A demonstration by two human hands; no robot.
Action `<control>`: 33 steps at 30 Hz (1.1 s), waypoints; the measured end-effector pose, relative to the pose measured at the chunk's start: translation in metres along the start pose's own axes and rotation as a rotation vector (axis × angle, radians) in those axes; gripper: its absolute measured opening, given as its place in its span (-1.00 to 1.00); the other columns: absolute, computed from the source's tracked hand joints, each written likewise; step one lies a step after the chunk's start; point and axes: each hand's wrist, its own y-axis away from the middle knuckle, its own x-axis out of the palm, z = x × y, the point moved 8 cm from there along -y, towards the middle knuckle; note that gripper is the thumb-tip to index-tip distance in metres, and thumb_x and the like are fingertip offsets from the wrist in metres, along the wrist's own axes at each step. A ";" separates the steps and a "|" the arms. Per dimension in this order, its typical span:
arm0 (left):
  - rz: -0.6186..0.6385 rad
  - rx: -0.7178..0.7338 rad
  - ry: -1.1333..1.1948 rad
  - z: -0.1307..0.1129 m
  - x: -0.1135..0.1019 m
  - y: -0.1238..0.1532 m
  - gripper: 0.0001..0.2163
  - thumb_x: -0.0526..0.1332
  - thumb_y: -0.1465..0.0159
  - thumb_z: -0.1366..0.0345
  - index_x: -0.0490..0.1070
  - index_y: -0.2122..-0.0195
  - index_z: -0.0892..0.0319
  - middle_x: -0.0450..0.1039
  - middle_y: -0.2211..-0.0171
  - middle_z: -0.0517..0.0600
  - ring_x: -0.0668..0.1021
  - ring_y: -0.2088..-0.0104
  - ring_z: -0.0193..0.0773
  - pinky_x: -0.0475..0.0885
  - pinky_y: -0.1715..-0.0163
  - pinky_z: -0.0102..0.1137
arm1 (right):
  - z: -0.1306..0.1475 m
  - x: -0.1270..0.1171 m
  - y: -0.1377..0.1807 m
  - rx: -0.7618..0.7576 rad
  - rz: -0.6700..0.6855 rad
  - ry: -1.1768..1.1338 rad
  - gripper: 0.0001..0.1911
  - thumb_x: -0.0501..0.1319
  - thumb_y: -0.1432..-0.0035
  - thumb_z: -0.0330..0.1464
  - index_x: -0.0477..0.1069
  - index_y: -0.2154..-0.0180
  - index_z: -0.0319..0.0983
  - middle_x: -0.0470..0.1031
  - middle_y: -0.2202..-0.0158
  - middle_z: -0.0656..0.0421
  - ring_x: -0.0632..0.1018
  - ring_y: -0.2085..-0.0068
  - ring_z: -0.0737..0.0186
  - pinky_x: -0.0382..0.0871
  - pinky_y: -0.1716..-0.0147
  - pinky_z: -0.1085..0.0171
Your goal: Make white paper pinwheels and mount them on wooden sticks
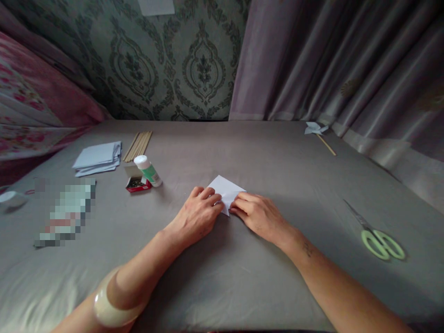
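A small white sheet of paper (225, 186) lies turned cornerwise on the grey cloth, between my two hands. My left hand (203, 210) presses on its left side with curled fingers, the thumb mostly hidden. From the right, my right hand (258, 213) grips the paper's edge with its fingers bent together. One pointed corner of the paper shows between the hands, toward me. How the paper is folded or cut under the fingers is partly hidden.
Green-handled scissors (378, 238) lie at right. A paper pinwheel (315, 129) on a stick rests back right. Left stand a glue bottle (149, 171) and a red box of small metal pieces (138, 184). Beyond are wooden sticks (138, 146), folded paper (97, 157) and a blurred packet (67, 212).
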 end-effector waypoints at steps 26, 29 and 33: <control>-0.007 -0.047 0.073 -0.003 0.000 0.001 -0.79 0.04 -0.31 0.40 0.46 0.17 0.15 0.50 0.16 0.04 0.39 0.06 -0.13 0.16 0.03 -0.18 | -0.010 0.001 0.000 0.117 0.046 -0.310 -0.83 0.16 -0.14 -0.48 0.44 0.21 -0.20 0.46 0.14 0.13 0.48 0.33 0.31 0.36 0.28 0.30; -0.017 -0.044 0.085 -0.002 0.000 0.001 -0.79 0.04 -0.31 0.41 0.46 0.17 0.15 0.51 0.17 0.04 0.38 0.06 -0.14 0.15 0.02 -0.18 | -0.010 0.002 0.000 0.059 0.095 -0.356 -0.74 0.17 -0.11 -0.51 0.43 0.14 -0.18 0.43 0.10 0.13 0.49 0.32 0.34 0.38 0.27 0.32; -0.034 -0.048 0.078 -0.001 -0.001 0.002 -0.79 0.06 -0.30 0.41 0.47 0.17 0.12 0.48 0.12 0.06 0.36 0.01 -0.10 0.16 0.03 -0.15 | -0.016 0.001 -0.001 0.040 0.053 -0.370 -0.77 0.24 -0.12 -0.44 0.44 0.14 -0.18 0.41 0.10 0.13 0.48 0.35 0.34 0.40 0.26 0.31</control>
